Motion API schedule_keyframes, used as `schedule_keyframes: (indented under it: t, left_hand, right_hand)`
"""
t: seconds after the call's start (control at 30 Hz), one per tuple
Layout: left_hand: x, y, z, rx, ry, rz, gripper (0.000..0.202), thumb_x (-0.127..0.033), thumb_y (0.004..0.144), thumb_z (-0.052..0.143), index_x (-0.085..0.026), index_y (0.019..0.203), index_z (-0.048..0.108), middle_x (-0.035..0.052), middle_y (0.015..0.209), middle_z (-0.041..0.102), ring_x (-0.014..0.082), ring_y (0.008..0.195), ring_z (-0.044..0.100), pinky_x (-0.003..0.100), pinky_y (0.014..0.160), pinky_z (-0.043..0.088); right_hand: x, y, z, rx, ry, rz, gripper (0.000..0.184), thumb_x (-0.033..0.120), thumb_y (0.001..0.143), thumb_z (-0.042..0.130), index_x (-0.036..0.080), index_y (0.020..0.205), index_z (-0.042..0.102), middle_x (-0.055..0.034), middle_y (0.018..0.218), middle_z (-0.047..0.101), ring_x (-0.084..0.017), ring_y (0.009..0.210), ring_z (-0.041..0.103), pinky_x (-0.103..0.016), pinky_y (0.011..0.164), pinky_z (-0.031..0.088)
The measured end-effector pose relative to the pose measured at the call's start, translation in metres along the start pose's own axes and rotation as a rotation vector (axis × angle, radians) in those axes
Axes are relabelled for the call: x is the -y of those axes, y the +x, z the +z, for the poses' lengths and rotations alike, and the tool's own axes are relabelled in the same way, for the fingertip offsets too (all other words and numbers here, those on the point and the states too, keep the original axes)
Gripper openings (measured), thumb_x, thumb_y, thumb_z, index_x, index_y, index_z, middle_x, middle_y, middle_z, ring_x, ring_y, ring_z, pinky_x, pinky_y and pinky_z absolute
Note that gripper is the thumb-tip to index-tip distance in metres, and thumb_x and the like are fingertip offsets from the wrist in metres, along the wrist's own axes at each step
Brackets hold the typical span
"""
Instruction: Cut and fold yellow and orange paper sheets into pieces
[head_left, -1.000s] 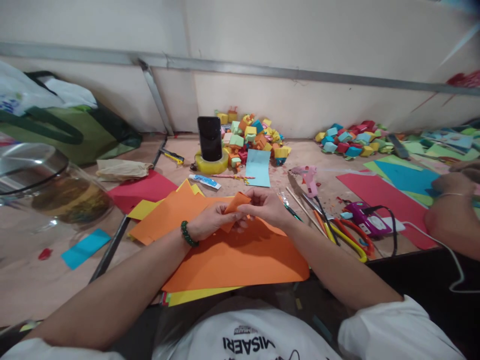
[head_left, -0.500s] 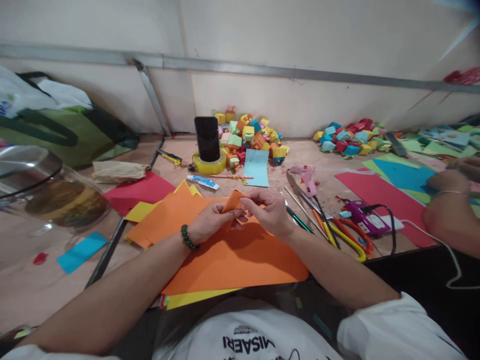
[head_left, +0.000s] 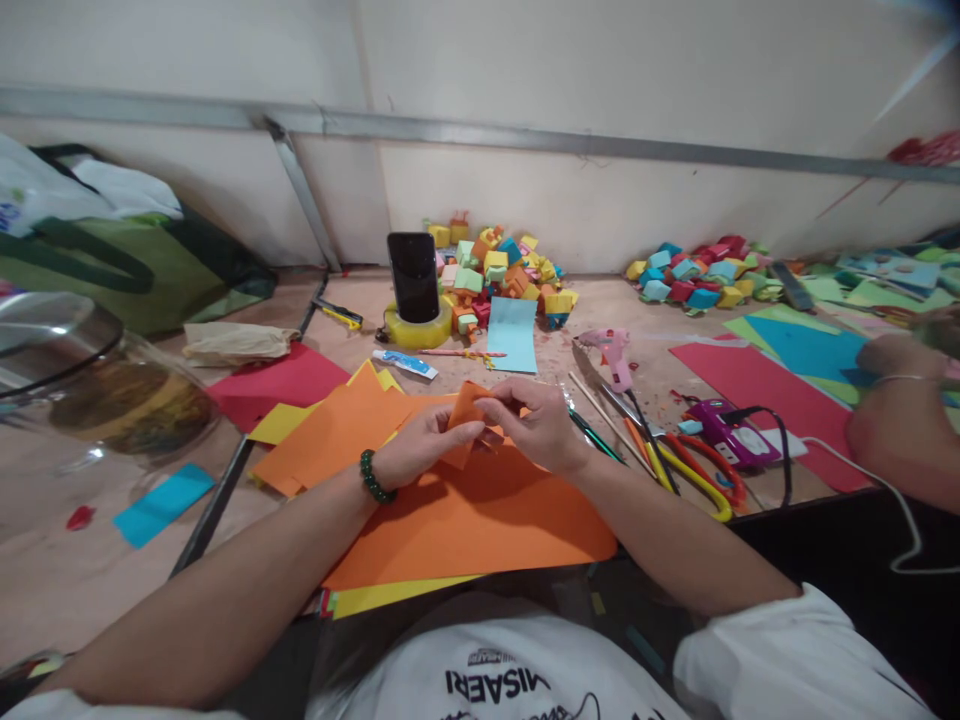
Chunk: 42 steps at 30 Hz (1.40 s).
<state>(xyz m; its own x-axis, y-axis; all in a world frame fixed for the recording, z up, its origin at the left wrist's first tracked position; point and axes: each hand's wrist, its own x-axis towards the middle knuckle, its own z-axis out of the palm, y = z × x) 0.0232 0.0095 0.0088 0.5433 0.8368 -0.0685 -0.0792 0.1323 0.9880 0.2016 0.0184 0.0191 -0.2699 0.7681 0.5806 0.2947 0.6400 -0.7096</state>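
Note:
Between my two hands is a small folded piece of orange paper, held up over the stack. My left hand, with a dark green bead bracelet at the wrist, grips its lower left part. The thumb and fingers of my right hand pinch its right edge; the fingertips partly hide it. Beneath both hands lies a large orange sheet, with yellow sheets showing under its near edge. More orange paper fans out to the left.
Beyond my hands stand a phone on a tape roll and a heap of paper cubes. To the right are a pink glue gun, scissors and a purple power strip. A co-worker's hand rests at far right; a glass jar is left.
My fingers have shifted slightly on the folded orange paper, and more of its lower part shows beneath my left thumb. Everything else looks the same.

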Motion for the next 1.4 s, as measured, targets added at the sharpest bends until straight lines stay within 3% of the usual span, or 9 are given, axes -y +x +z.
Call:
schedule_keyframes:
  t: [0.17,0.37,0.47,0.77,1.03,1.17,1.27,1.33,1.4]
  left_hand:
    - [0.000,0.001,-0.001,-0.016,0.045,0.055,0.051,-0.060,0.072,0.073,-0.013,0.091,0.073,0.0108,0.088,0.075,0.0208,0.079,0.069,0.032,0.076,0.053]
    - [0.005,0.001,-0.002,-0.075,0.205,0.120,0.053,-0.066,0.074,0.067,-0.013,0.073,0.072,0.0066,0.072,0.072,0.0175,0.069,0.064,0.028,0.068,0.050]
    - [0.005,0.000,0.003,-0.054,0.240,0.123,0.054,-0.067,0.074,0.065,-0.013,0.072,0.072,0.0066,0.071,0.072,0.0169,0.066,0.064,0.027,0.065,0.049]
    - [0.000,-0.001,0.012,-0.043,0.177,0.065,0.057,-0.070,0.068,0.068,-0.014,0.070,0.073,0.0083,0.068,0.072,0.0149,0.057,0.060,0.023,0.052,0.045]
    - [-0.005,-0.002,0.012,-0.034,0.158,0.002,0.053,-0.067,0.066,0.072,-0.014,0.070,0.073,0.0083,0.069,0.074,0.0178,0.061,0.065,0.025,0.057,0.049]
    - [-0.004,-0.001,0.012,-0.012,0.116,0.009,0.052,-0.066,0.065,0.074,-0.014,0.067,0.072,0.0073,0.069,0.074,0.0184,0.063,0.067,0.027,0.063,0.052]
    - [-0.005,-0.001,0.010,-0.015,0.070,-0.001,0.053,-0.067,0.064,0.074,-0.014,0.066,0.072,0.0071,0.068,0.073,0.0183,0.064,0.067,0.027,0.064,0.053]
    - [-0.004,-0.002,0.007,-0.046,0.029,-0.021,0.053,-0.066,0.065,0.074,-0.014,0.067,0.072,0.0062,0.066,0.072,0.0168,0.061,0.066,0.026,0.061,0.053]
    - [-0.003,-0.002,0.004,-0.075,-0.019,-0.035,0.052,-0.065,0.064,0.075,-0.014,0.070,0.071,0.0051,0.065,0.071,0.0154,0.059,0.064,0.024,0.058,0.051]
  right_hand:
    - [0.000,0.000,-0.001,0.027,-0.035,-0.104,0.021,0.027,0.087,0.060,0.019,0.068,0.061,0.0005,0.061,0.060,-0.009,0.053,0.050,-0.023,0.052,0.042]
    - [0.007,0.000,0.005,0.001,0.093,0.049,0.016,0.035,0.077,0.069,0.020,0.081,0.064,-0.0016,0.075,0.066,-0.012,0.064,0.057,-0.025,0.060,0.048]
    - [0.010,0.000,0.007,0.008,0.143,0.138,0.016,0.034,0.074,0.070,0.019,0.074,0.064,-0.0005,0.070,0.065,-0.013,0.065,0.058,-0.026,0.063,0.049]
    - [0.014,0.001,0.008,0.017,0.252,0.248,0.021,0.037,0.077,0.067,0.019,0.067,0.062,0.0013,0.062,0.060,-0.010,0.052,0.051,-0.023,0.050,0.044]
    - [0.013,-0.001,0.009,0.037,0.348,0.302,0.035,0.052,0.079,0.065,0.020,0.066,0.060,0.0023,0.057,0.055,-0.010,0.047,0.048,-0.023,0.042,0.041]
    - [0.011,-0.001,0.009,0.025,0.228,0.189,0.035,0.051,0.084,0.059,0.020,0.068,0.061,0.0001,0.064,0.058,-0.013,0.060,0.055,-0.026,0.057,0.047]
    - [0.008,0.000,0.007,0.060,0.202,0.149,0.032,0.051,0.083,0.061,0.020,0.087,0.064,-0.0034,0.083,0.065,-0.015,0.076,0.060,-0.029,0.070,0.051]
    - [0.005,0.001,0.007,0.064,0.201,0.194,0.036,0.051,0.076,0.069,0.020,0.094,0.062,-0.0039,0.088,0.064,-0.015,0.075,0.059,-0.029,0.070,0.051]
    - [0.002,0.001,0.007,0.041,0.182,0.253,0.034,0.048,0.071,0.074,0.020,0.085,0.061,-0.0014,0.078,0.062,-0.013,0.067,0.056,-0.027,0.064,0.050]
